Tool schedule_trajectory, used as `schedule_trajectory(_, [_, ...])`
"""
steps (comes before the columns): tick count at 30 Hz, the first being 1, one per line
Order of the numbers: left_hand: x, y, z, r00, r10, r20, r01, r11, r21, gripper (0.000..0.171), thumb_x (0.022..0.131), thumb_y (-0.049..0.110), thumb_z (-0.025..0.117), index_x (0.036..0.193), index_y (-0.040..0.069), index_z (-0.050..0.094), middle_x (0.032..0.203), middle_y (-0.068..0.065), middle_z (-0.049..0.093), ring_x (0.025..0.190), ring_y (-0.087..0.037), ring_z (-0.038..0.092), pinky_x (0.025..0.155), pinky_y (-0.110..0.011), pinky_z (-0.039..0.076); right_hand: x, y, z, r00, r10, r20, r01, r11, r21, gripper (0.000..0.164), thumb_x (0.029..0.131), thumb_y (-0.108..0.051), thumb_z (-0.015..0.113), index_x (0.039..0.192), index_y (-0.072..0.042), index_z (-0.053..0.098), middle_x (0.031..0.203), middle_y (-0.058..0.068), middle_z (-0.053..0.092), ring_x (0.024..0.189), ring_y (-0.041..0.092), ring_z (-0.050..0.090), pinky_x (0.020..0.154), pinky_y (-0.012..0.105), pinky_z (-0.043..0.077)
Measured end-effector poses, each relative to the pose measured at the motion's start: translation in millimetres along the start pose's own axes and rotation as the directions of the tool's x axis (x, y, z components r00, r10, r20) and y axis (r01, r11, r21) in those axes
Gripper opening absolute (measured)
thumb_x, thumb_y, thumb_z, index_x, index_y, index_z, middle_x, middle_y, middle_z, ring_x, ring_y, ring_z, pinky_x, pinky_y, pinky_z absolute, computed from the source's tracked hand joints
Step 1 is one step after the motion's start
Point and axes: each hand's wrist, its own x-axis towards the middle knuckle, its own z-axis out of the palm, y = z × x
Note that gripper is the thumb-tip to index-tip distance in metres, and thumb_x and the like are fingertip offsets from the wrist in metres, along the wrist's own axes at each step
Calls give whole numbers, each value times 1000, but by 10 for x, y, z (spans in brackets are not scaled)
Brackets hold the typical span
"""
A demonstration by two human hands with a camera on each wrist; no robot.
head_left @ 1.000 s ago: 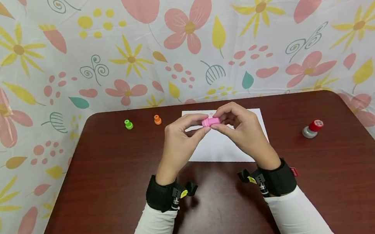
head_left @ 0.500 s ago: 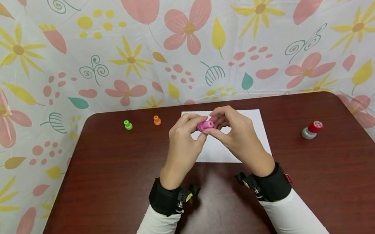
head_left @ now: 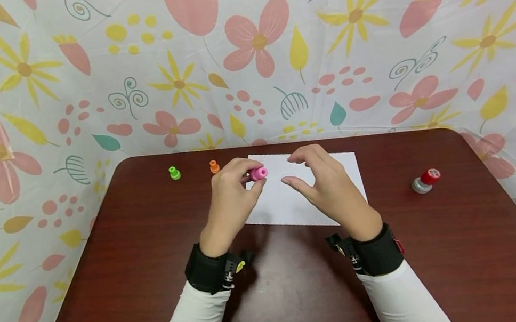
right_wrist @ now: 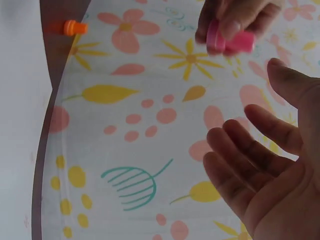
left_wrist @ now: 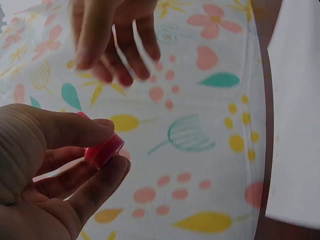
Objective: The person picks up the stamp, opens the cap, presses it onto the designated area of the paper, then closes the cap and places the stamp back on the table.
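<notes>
A small red tag sticks out from the right wristband, its lettering too small to read. The mark on top of the red-capped piece is also too small to read.

The left hand pinches 1 pink piece between thumb and fingers; its narrow end, with a round hole, points toward the right hand. The pink piece is held up, seen in the head view against the upper left part of the paper. The right hand holds nothing, thumb and fingers apart, near the pink piece without touching it.

There is 1 sheet of white paper on the table. Beyond the left hand stand 1 orange piece and, farther left, 1 green piece. The red-capped piece lies tilted, well apart on the right.
</notes>
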Motion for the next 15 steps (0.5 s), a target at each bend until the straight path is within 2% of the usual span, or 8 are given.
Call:
schedule_trajectory(3, [1,-89,-119,1000,-10,10,9,999,54,15,85,0,82,98,5,77,93,-7,73,82,-17,70,75,-33,61,-4,28,-8,999,16,45,-15,1000,-24,45,88,-21,84,120,1,62,121,14,62,113,27,63,96,43,57])
schedule_trajectory(7, [-38,-254,-273,998,-41,54,35,993,109,15,84,2,84,97,6,77,89,-6,74,86,-21,68,75,-35,57,-11,62,-11,996,32,87,-29,999,-35,45,90,-23,82,122,0,61,124,13,61,113,27,62,96,43,56])
schedule_trajectory(12, [-103,-510,-442,988,-122,95,103,978,182,20,83,4,85,101,5,78,91,-8,75,90,-26,66,76,-38,56,-23,92,-13,995,30,97,-27,999,-31,44,92,-22,81,123,0,60,125,13,60,114,27,61,97,43,55])
schedule_trajectory(15, [-133,-638,-550,983,-151,106,125,968,219,20,84,4,84,102,4,76,92,-10,75,86,-25,67,75,-39,57,-32,98,-7,994,36,100,-34,999,-19,43,92,-21,80,124,0,60,124,14,60,114,27,61,96,43,55])
